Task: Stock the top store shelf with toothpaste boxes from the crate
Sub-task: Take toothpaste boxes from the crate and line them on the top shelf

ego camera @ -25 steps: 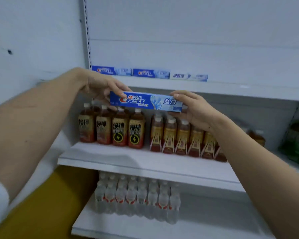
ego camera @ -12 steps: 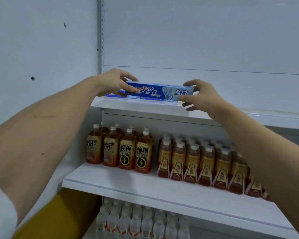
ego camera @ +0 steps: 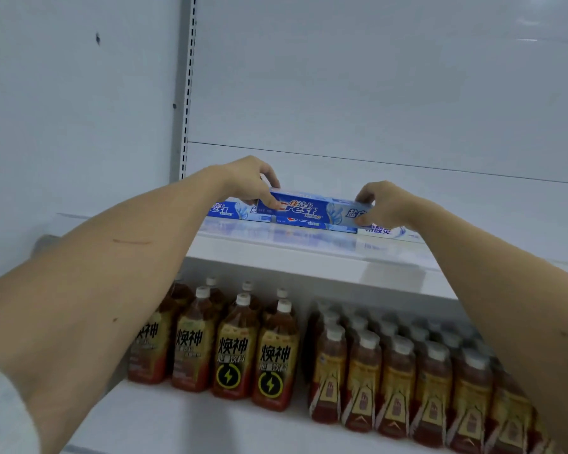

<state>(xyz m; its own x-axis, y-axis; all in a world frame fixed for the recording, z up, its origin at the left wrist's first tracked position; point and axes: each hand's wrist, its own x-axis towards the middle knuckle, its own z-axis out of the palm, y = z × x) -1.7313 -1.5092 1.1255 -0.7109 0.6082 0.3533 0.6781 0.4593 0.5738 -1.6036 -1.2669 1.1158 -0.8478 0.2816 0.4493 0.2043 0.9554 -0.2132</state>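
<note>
A blue Crest toothpaste box (ego camera: 312,209) lies lengthwise over the top shelf (ego camera: 309,253), held at both ends. My left hand (ego camera: 250,181) grips its left end and my right hand (ego camera: 382,203) grips its right end. It rests on or just above a second blue box (ego camera: 312,223) in the middle of a row along the shelf's back. Another blue box (ego camera: 225,209) lies to the left, and a white box (ego camera: 382,230) to the right. The crate is out of view.
Below, the middle shelf (ego camera: 184,421) holds brown energy-drink bottles (ego camera: 236,352) on the left and rows of tea bottles (ego camera: 397,381) on the right. A slotted upright (ego camera: 187,86) runs up the left side beside a white wall.
Both hands have carried the box forward and down from the shelf's front edge to sit above the middle box in the back row. My view has tilted slightly upward.
</note>
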